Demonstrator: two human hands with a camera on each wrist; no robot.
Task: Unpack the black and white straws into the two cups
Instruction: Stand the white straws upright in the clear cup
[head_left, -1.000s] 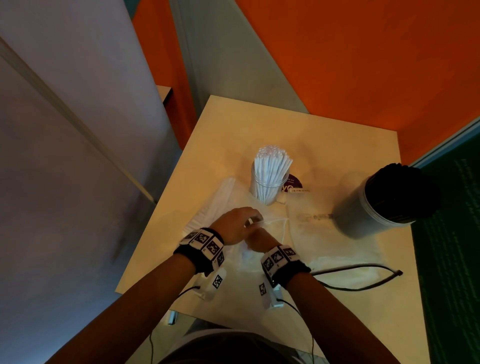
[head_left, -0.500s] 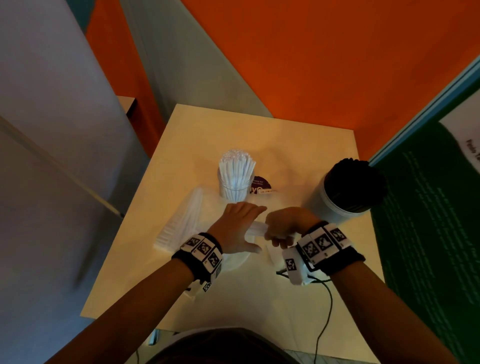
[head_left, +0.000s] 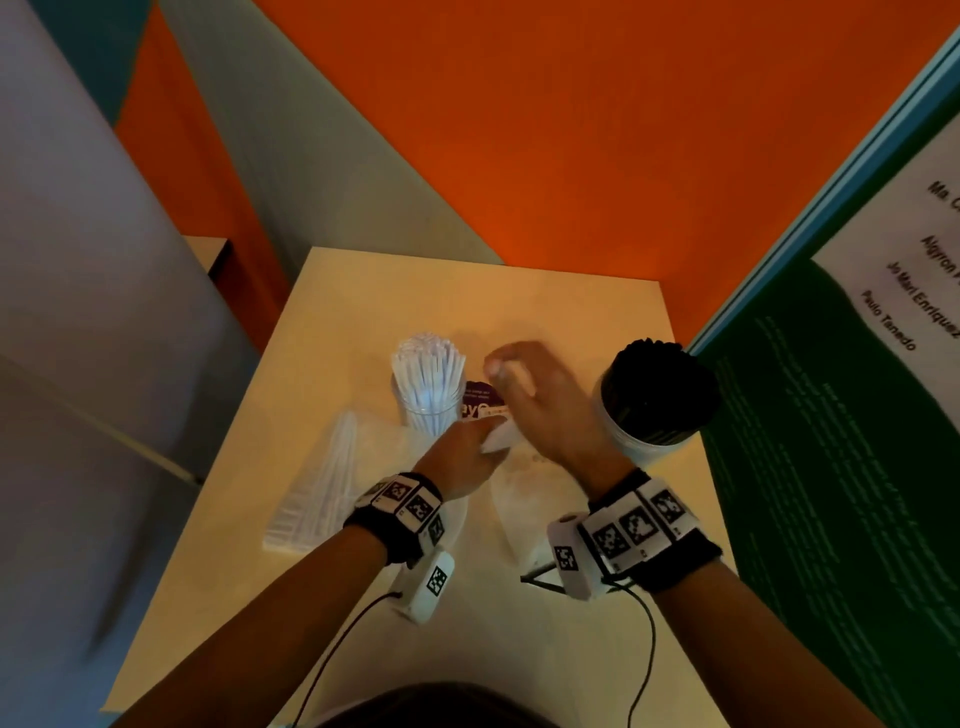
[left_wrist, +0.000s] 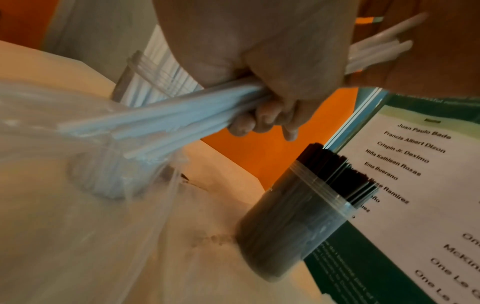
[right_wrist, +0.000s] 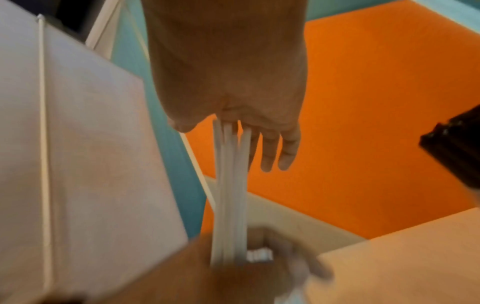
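Note:
A clear cup (head_left: 431, 415) packed with white straws stands mid-table. To its right a clear cup (head_left: 647, 436) holds black straws (head_left: 660, 384). A loose bundle of white straws (left_wrist: 182, 115) runs between both hands just right of the white-straw cup. My left hand (head_left: 462, 457) grips the bundle's lower part in a fist (left_wrist: 272, 92), its ends still in the mouth of a plastic bag (left_wrist: 78, 205). My right hand (head_left: 535, 400) pinches the upper ends between thumb and fingers (right_wrist: 233, 82), above the left hand.
The plastic bag (head_left: 322, 488) with more white straws lies left of my hands on the pale table (head_left: 363, 312). A flat empty bag (head_left: 519, 519) and a black tie (head_left: 540, 579) lie near my right wrist. A green poster board (head_left: 831, 467) borders the right edge.
My right hand has risen from the table toward the white-straw cup with straws in its fingers. My left hand has moved forward and closed round the bundle. The head view has shifted.

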